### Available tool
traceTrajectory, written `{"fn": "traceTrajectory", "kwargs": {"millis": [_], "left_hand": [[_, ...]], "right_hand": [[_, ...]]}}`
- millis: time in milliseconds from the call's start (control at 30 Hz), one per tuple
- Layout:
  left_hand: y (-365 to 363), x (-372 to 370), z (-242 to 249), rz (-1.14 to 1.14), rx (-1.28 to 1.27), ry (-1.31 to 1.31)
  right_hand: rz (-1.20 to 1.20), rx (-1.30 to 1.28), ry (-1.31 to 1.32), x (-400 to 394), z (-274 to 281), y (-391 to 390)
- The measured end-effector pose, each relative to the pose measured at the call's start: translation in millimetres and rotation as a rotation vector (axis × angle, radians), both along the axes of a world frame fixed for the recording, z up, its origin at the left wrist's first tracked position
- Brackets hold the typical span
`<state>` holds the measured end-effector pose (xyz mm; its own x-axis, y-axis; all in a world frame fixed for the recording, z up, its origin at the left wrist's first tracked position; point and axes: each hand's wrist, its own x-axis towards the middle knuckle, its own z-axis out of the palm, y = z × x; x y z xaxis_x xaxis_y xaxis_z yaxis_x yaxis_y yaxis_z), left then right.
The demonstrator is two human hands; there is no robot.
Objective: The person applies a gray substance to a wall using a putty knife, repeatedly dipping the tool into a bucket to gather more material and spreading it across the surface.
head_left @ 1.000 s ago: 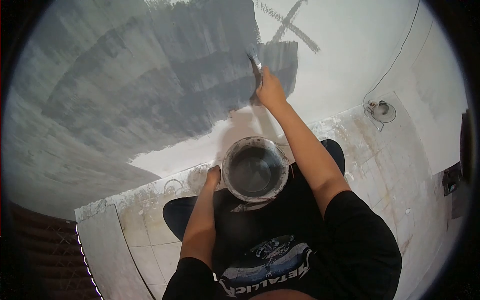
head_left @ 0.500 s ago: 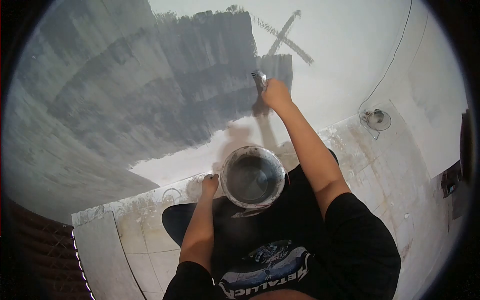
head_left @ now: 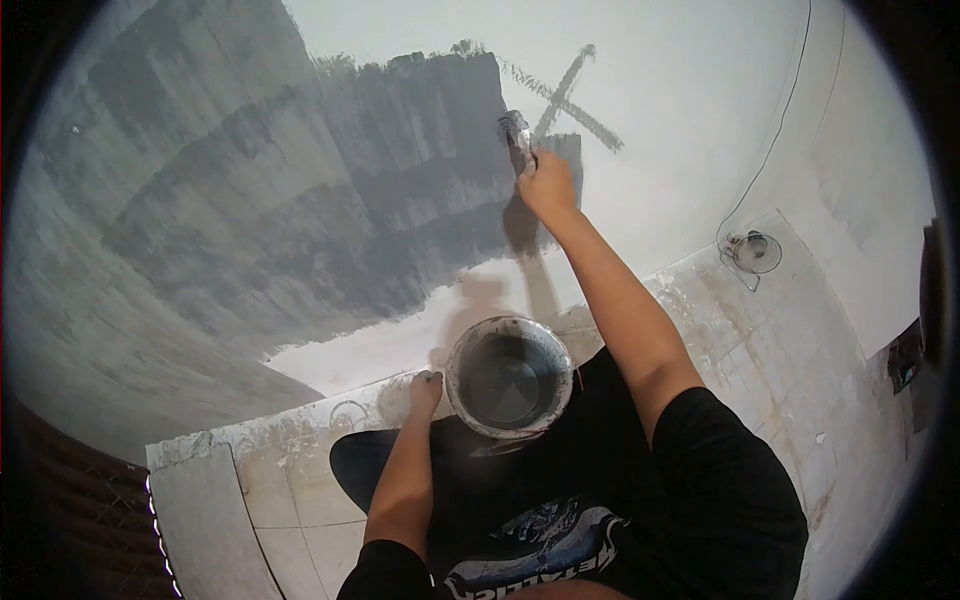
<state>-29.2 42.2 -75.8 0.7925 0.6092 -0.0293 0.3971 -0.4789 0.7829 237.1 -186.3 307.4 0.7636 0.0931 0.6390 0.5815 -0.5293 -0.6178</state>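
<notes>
My right hand [head_left: 549, 186] is wrapped round a paintbrush [head_left: 521, 138], its bristle end against the wall at the right edge of the grey coat [head_left: 430, 130]. Left of the bucket, my left hand [head_left: 426, 393] is closed near the rim; what it grips, if anything, I cannot make out. The round bucket [head_left: 460, 400] has a smeared pale rim and dark grey liquid paint [head_left: 505, 385] inside. It stands upright in front of my body, close to the wall. A grey painted cross [head_left: 562, 98] marks the white wall just above and right of the brush.
White unpainted wall [head_left: 690, 130] stretches to the right, with a thin dark cable [head_left: 772, 145] running down it. A small round wire-framed object [head_left: 755, 252] sits on the floor by the wall. The tiled floor [head_left: 745, 380] is stained. A grey board [head_left: 215, 520] lies at the lower left.
The brush has moved up relative to the painted patch, toward the cross, and is tilted differently. The whole view has shifted slightly, so the wall and bucket appear lower. My left hand stays beside the bucket.
</notes>
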Motion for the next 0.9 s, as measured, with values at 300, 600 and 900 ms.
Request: {"fn": "traceTrajectory", "kwargs": {"millis": [300,600,900], "left_hand": [[-7.0,0.3,12.3,-0.002,-0.142,0.061],[-15.1,-3.2,34.6,0.019,-0.078,0.099],[-4.2,-1.3,16.3,0.093,-0.098,0.158]], "right_hand": [[0.053,0.119,-0.06,7.3,14.2,6.5],[0.043,0.146,-0.142,13.4,33.4,8.0],[0.033,0.179,-0.16,16.0,52.1,9.5]]}}
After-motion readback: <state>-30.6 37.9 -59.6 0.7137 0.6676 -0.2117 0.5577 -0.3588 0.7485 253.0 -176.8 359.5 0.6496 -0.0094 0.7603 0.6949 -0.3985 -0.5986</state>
